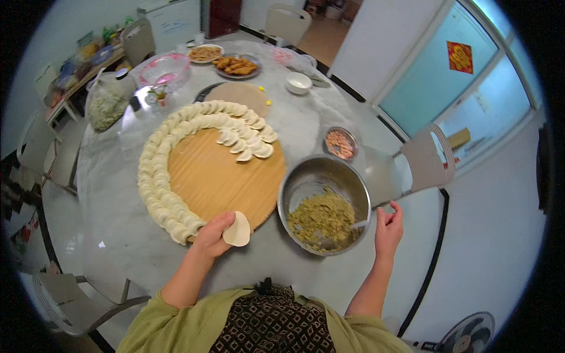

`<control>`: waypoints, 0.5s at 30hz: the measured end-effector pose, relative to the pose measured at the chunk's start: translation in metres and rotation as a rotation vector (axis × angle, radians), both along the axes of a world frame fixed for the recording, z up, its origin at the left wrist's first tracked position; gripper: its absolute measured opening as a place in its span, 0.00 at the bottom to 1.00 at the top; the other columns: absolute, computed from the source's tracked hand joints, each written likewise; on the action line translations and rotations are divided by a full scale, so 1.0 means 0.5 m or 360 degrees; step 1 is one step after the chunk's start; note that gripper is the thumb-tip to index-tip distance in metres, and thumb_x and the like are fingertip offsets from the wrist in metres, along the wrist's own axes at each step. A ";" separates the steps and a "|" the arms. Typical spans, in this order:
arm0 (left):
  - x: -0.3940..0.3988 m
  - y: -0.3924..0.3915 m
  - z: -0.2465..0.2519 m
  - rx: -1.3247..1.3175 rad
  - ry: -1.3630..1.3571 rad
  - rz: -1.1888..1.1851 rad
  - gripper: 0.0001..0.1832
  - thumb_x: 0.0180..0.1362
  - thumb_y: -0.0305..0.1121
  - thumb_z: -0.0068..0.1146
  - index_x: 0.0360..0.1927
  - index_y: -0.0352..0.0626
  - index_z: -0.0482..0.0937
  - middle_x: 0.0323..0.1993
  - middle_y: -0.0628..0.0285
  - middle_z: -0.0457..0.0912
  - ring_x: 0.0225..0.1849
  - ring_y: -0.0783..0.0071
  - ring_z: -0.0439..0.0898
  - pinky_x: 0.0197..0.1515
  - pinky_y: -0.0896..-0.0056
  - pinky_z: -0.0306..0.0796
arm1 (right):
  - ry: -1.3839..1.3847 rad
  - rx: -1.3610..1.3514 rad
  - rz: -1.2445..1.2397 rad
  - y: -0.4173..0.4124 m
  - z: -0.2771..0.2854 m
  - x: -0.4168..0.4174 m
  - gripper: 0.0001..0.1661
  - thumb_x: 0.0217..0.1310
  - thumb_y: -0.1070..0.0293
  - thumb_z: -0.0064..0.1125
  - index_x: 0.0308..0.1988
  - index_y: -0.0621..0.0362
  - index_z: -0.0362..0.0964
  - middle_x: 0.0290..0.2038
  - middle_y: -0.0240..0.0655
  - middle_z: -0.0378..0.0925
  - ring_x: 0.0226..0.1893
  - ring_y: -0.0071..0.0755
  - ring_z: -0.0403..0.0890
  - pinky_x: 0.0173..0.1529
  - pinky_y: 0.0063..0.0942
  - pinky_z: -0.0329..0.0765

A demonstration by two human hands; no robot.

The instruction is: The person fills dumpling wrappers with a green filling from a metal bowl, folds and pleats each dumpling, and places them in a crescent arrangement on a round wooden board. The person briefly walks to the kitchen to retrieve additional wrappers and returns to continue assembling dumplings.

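Note:
My left hand [215, 234] grips a round dough wrapper [237, 229] by its left side, over the near edge of a round wooden board [220, 181]. Rows of folded dumplings [161, 176] curve along the board's left and far rim, with a shorter cluster at its upper right. To the right of the board stands a steel mixing bowl [326, 165] of greenish-brown chopped filling [324, 216]. A pale utensil handle [359, 224] sticks out of the filling toward the right rim. Just beyond that rim is my right hand [388, 227], holding nothing, thumb and forefinger apart.
Behind the mixing bowl sits a small metal bowl of pink pieces [340, 143], probably shrimp. Farther back are a white bowl [298, 83], a plate of fried food [236, 65] and a pink-rimmed clear basin [164, 69]. A filled plastic bag [106, 103] rests at the table's left edge.

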State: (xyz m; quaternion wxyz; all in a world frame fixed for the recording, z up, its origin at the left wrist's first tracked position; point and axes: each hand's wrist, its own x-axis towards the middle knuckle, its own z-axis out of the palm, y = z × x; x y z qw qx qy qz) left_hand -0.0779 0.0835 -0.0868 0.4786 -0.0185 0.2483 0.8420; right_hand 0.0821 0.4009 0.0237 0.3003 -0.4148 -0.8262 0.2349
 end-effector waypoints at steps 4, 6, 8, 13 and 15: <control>0.052 0.053 0.027 0.0092 -0.0108 -0.0201 0.18 0.57 0.33 0.45 0.48 0.31 0.65 0.44 0.49 0.72 0.47 0.59 0.72 0.50 0.62 0.68 | -0.0369 -0.0239 0.0017 0.065 -0.092 0.065 0.35 0.43 0.51 0.61 0.49 0.55 0.62 0.17 0.29 0.65 0.23 0.28 0.70 0.29 0.30 0.67; 0.075 0.067 0.040 -0.0008 -0.0035 -0.0247 0.19 0.57 0.32 0.44 0.50 0.30 0.63 0.45 0.48 0.71 0.48 0.59 0.72 0.51 0.62 0.66 | -0.0474 -0.0247 0.0145 0.061 -0.106 0.057 0.30 0.44 0.52 0.60 0.46 0.55 0.66 0.19 0.30 0.69 0.25 0.31 0.72 0.31 0.32 0.67; 0.095 0.079 0.056 -0.0109 -0.0040 -0.0278 0.21 0.57 0.30 0.44 0.52 0.30 0.61 0.47 0.47 0.70 0.49 0.59 0.71 0.53 0.62 0.66 | -0.0515 -0.0224 0.0238 0.066 -0.120 0.048 0.24 0.45 0.53 0.58 0.42 0.55 0.70 0.21 0.31 0.72 0.26 0.35 0.73 0.32 0.33 0.67; 0.124 0.096 0.064 -0.0197 -0.0102 -0.0359 0.19 0.59 0.32 0.41 0.51 0.30 0.62 0.47 0.47 0.70 0.49 0.59 0.72 0.52 0.62 0.67 | -0.0587 0.0233 0.0416 0.067 -0.138 0.028 0.13 0.51 0.58 0.52 0.30 0.54 0.75 0.25 0.33 0.75 0.29 0.39 0.72 0.36 0.33 0.64; 0.135 0.095 0.080 -0.0244 -0.0139 -0.0350 0.19 0.60 0.33 0.40 0.51 0.31 0.62 0.46 0.47 0.71 0.49 0.59 0.72 0.52 0.62 0.67 | -0.0478 0.0301 0.0592 0.057 -0.110 0.031 0.10 0.51 0.61 0.52 0.29 0.53 0.75 0.25 0.32 0.75 0.30 0.37 0.71 0.36 0.33 0.63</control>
